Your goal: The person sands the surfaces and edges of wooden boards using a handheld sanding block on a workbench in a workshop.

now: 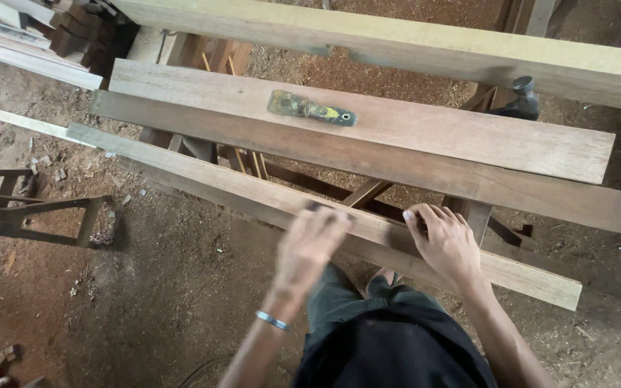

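A: Where did the near plank [203,179] lie relative to the hands?

B: Directly under them. Its long axis ran from the left edge down to the lower right of the frame, across the person's front.

A: Which hand was nearer?

B: Both were on it. The right hand [445,243] lay flat, fingers spread over the far edge, gripping nothing. The left hand [312,244] was blurred, at center frame over the plank; I couldn't tell if it was clenched or loose.

A: Anything else?

B: 2 wider boards [468,154] lay beyond it, with a scraper [310,108] on the upper one and a hammer [522,100] at upper right.
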